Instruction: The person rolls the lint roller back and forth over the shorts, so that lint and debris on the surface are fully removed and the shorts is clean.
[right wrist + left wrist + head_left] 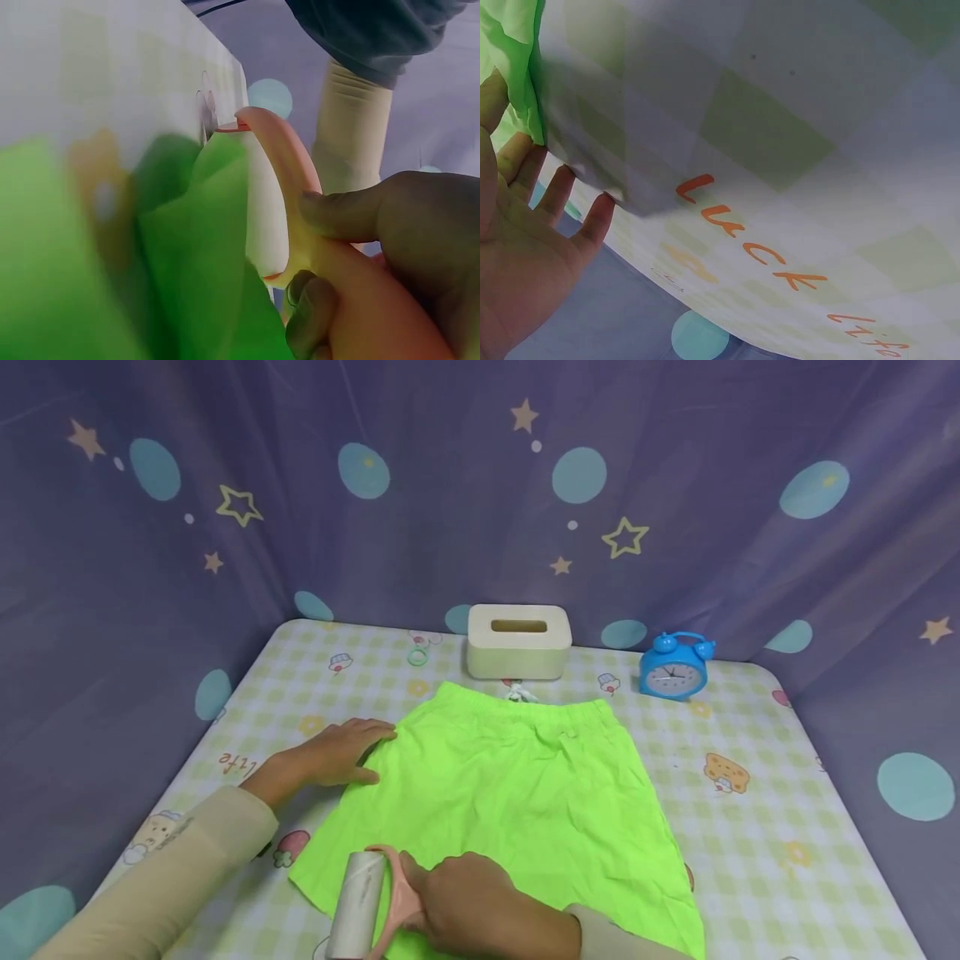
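Bright green shorts [517,785] lie spread on the table, waistband away from me and white drawstring [519,693] at the top. My right hand [476,906] grips the pink handle [367,300] of a lint roller, whose pale roll [357,902] is at the lower left hem. In the right wrist view, a raised fold of the green cloth [206,247] covers part of the roll. My left hand [333,753] rests at the shorts' upper left edge, fingers spread and loosely bent; its fingertips [529,154] touch cloth and tablecloth.
A cream tissue box [517,662] stands behind the waistband. Toward the back right is a blue alarm clock [672,675]. A small green ring [417,657] lies left of the box. The checked tablecloth [780,793] reaches the purple curtain [450,543] behind.
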`<state>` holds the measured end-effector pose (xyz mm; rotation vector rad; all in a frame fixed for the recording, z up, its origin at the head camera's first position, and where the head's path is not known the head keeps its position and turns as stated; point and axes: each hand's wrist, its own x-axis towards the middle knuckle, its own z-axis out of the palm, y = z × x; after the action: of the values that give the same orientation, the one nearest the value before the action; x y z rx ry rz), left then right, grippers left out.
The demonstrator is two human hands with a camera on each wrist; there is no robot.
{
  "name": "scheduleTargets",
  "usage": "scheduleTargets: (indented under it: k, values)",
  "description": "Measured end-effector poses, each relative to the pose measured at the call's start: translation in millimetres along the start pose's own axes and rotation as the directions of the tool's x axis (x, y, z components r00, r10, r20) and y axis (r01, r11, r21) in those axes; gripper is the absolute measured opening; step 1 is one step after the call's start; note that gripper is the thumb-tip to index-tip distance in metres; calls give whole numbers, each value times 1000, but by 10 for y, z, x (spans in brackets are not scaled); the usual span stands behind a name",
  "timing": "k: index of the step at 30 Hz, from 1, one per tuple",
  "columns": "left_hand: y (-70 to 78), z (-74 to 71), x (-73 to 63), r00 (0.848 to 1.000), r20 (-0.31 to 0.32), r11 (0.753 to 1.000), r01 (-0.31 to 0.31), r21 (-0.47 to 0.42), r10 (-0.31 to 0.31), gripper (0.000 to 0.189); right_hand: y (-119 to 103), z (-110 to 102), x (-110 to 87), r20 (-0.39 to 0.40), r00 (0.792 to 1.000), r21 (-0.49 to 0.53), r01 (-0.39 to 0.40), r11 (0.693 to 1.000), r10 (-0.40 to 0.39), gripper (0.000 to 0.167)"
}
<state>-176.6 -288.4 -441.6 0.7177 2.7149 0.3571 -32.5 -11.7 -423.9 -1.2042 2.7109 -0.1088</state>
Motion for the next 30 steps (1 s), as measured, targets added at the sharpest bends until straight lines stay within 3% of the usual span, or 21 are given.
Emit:
scheduleTargets:
  k: [10, 15, 30]
  values:
    - [15, -22, 18, 1000, -5, 1000, -16, 13, 16, 71, -355, 51, 444, 63, 998, -51, 7, 999, -3, 69]
    - [18, -25, -6, 1000, -3, 1000, -14, 4, 14, 71, -434, 94, 565, 91, 996, -43, 6, 999, -2, 70]
    - [53, -27, -9, 1000, -1, 1000, -7, -5, 7, 70, -274, 195, 487, -18, 1000, 27, 1, 1000, 0, 67]
